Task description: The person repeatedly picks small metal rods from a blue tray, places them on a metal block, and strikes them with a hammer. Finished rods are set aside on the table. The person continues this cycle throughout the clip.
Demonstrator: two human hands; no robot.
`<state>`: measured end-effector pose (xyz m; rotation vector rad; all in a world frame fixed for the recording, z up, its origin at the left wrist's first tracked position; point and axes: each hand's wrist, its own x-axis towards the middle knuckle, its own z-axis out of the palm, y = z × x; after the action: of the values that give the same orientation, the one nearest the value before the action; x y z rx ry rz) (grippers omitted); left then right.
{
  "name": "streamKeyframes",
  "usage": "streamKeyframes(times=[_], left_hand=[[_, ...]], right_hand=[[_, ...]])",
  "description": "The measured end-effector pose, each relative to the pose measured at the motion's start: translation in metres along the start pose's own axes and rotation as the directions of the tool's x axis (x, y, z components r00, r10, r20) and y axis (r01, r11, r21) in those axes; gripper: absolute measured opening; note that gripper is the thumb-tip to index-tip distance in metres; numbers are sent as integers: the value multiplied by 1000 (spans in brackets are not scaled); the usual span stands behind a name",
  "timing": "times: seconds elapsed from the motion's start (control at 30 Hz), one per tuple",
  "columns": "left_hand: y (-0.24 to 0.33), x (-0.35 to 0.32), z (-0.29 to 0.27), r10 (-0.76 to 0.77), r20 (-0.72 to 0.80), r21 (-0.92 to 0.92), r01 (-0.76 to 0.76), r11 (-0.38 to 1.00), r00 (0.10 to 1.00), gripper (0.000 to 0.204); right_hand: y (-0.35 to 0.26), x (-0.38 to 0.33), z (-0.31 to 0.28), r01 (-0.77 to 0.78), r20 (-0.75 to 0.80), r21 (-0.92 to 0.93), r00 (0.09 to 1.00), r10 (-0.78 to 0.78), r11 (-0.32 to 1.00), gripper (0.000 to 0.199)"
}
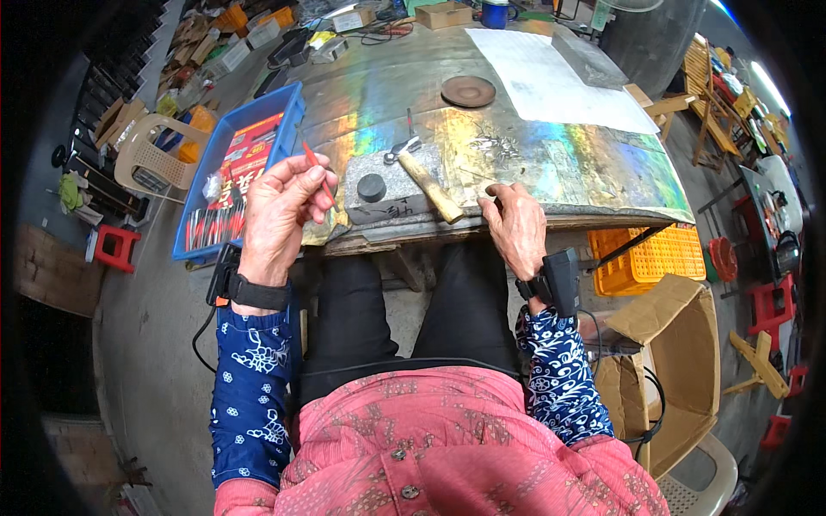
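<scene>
Can see large pale characters (252,179) on the red packet (255,144) inside the blue tray (294,107); cannot read any elsewhere.

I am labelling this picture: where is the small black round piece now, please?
In the head view, the black piece lies left of centre on the grey block, between the left hand and the wooden handle.

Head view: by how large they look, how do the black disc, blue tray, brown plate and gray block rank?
Largest to smallest, as they look here:
1. Blue tray
2. Gray block, partly covered
3. Brown plate
4. Black disc
</scene>
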<state>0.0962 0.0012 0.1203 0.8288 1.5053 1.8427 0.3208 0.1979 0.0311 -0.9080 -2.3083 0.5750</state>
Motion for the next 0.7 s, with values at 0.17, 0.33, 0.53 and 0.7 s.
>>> streamKeyframes(times=[0.17, 0.33, 0.53, 0.7], left_hand=[[-8, -5, -8, -59, -57, -15, 59, 998, 997, 19], [-26, 6, -16, -12, -82, -31, 9, 999, 997, 18], [-49, 23, -20, 21, -66, -8, -21, 1000, 998, 17], [-55, 32, -24, 45, -80, -16, -46, 999, 996, 17]], right_hand=[[-1, 1, 4, 25, 1, 1, 1000, -25, 1000, 26], [7, 5, 5, -2, 1, -15, 1000, 2, 1000, 25], [14, 2, 7, -22, -25, -116, 1000, 19, 993, 26], [9, 7, 10, -49, 1, -145, 999, 49, 988, 26]])
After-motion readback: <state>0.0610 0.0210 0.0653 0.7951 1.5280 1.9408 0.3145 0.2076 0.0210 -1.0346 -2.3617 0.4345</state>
